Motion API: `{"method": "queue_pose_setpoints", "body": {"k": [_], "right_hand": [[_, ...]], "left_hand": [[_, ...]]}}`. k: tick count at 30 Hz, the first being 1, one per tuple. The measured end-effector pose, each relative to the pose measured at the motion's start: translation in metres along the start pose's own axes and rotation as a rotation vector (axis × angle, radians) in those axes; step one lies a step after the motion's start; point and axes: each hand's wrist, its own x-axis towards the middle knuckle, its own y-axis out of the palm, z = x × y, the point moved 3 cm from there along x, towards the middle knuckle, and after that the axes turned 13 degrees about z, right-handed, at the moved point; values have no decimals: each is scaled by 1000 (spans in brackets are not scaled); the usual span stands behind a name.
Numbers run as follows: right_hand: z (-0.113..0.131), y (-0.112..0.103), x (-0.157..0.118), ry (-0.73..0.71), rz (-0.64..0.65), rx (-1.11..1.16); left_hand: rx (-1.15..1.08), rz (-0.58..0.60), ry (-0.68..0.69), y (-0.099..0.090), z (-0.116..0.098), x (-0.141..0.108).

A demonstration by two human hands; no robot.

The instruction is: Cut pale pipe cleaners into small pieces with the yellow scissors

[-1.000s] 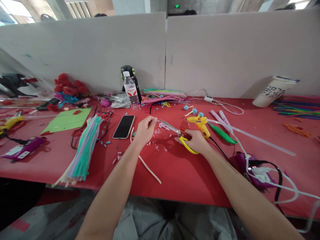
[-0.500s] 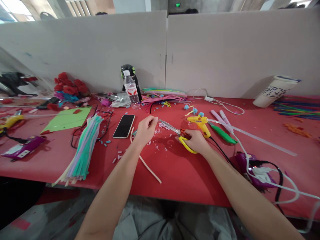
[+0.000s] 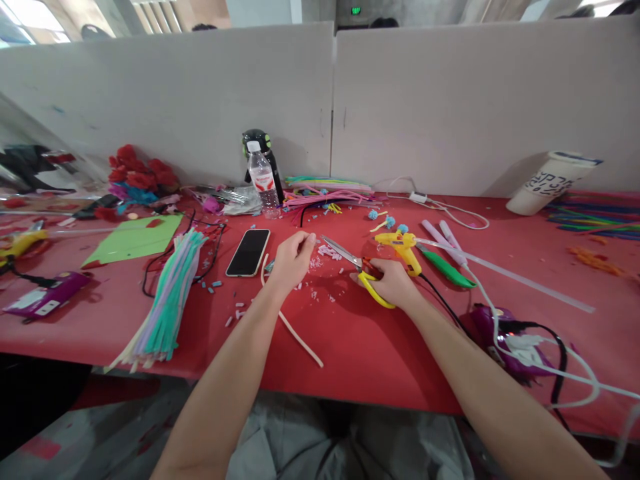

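My left hand (image 3: 294, 259) is closed in a pinch over the middle of the red table; what its fingertips hold is too small to make out. My right hand (image 3: 393, 280) grips the yellow and orange handles of the scissors (image 3: 345, 252), whose blades point toward my left fingertips without touching them. Small pink cut pieces (image 3: 330, 251) lie on the table behind and below the blades. A cream pipe cleaner (image 3: 300, 339) runs under my left forearm. The black phone (image 3: 249, 253) lies just left of my left hand.
A pipe cleaner bundle (image 3: 173, 300) lies left. A bottle (image 3: 263, 180) stands at the back. A yellow glue gun (image 3: 400, 248) and green tool (image 3: 447, 268) lie beside my right hand. Further right are a purple device (image 3: 510, 343), cables and a tilted paper cup (image 3: 547, 183).
The scissors have shifted slightly right, their tips moving away from my left fingertips. My left hand has stayed in nearly the same place.
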Motion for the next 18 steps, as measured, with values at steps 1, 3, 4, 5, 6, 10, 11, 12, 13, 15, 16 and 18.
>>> {"method": "queue_pose_setpoints", "body": {"k": [1,3,4,5,6,10,11,12,13,15,16,18], "right_hand": [[0,0,0,-1,6,5],[0,1,-1,-3,12,12],[0,1,-1,-4,13,13],[0,1,0,-6,14,14],[0,1,0,-9,16,16],[-1,2,0,-13,22,17],[-1,2,0,-10,19,15],[0,1,0,-7,17,12],[0,1,0,-4,16,10],[1,1,0,0,14,5],[1,1,0,1,14,2],[2,1,0,4,13,-5]], "left_hand": [[4,-3,-2,0,-1,0],[11,-8,-9,0,-2,-1],[15,-9,-13,0,-2,-1],[20,-9,-16,0,-2,-1],[26,-9,-18,0,-1,-1],[49,-12,-4,1,-1,-1],[52,-13,-3,1,-2,-2],[52,-12,-5,0,-2,-2],[51,-10,-8,0,-3,-2],[50,-6,-21,0,-4,-2],[49,-2,-26,0,-4,-2],[49,2,-27,0,-5,-2]]}}
